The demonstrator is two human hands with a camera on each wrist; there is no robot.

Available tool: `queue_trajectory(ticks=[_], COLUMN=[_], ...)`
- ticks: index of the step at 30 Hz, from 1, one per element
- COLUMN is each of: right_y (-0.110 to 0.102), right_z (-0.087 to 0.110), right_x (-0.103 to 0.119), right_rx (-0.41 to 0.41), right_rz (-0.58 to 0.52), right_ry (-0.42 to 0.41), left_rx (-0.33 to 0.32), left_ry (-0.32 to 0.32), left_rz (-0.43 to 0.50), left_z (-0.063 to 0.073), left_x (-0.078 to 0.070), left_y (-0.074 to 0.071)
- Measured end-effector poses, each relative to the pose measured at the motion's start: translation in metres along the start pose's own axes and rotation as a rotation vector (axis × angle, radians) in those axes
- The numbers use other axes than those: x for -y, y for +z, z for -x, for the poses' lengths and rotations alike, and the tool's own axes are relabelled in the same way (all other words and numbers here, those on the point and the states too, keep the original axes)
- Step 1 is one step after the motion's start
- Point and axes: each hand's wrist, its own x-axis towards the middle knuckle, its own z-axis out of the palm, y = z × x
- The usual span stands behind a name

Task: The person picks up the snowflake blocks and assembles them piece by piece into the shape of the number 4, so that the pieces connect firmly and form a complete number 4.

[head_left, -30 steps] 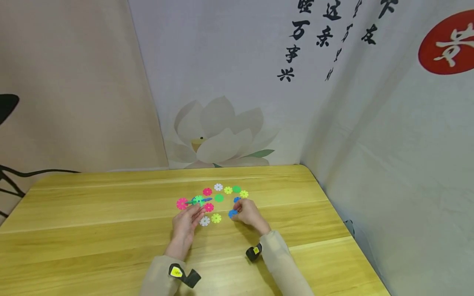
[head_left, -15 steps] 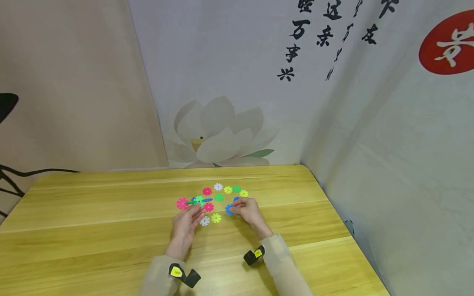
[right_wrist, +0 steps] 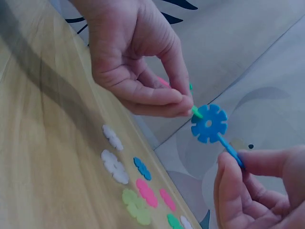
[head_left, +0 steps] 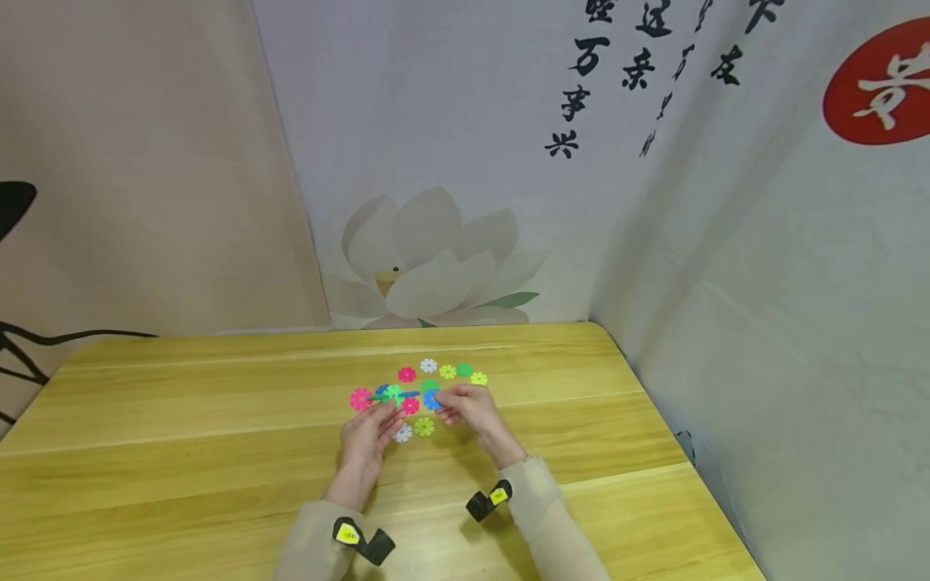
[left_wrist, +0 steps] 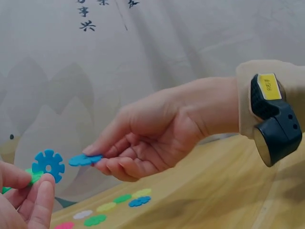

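Your right hand (head_left: 471, 407), pinching a blue disc (head_left: 432, 399), is bringing it inward to just beside the chain (head_left: 393, 392) your left hand (head_left: 363, 440) is pinching. The pieces are apparently coming within joining reach, a slight gap showing. Against the earlier frame, the disc is standing nearer your left hand, which is hardly shifting.

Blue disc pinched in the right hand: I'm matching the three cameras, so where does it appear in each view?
Head: the blue disc is below centre, slightly left, pinched by the right hand.
Left wrist: the blue disc is lower left, nearly edge-on.
Right wrist: the blue disc is lower right, edge-on.
Shared landmark: the left hand, visible in all three views.
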Motion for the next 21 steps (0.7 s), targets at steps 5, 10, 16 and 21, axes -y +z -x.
queue_trajectory(ticks=[5,10,16,21], right_y=[0.0036,0.0041,0.0040,0.0019], right_z=[-0.0017,-0.0021,-0.0023,-0.0040], right_x=[0.0035,0.0042,0.0063,0.0065], right_rx=[0.005,0.016,0.052,0.100], right_rz=[0.004,-0.001,0.032,0.070], right_ry=[-0.008,-0.014,-0.023,-0.024], left_rx=[-0.009,-0.012,-0.006,0.001], left_ry=[-0.001,0.003,0.008,0.012], left_rz=[-0.022,-0.025,-0.035,-0.071], left_z=[-0.0001,-0.0001,0.0010,-0.0001], left_x=[0.0007,0.0006,0.0002,0.0021], left_y=[-0.0001,-0.0006,-0.0001,-0.0003])
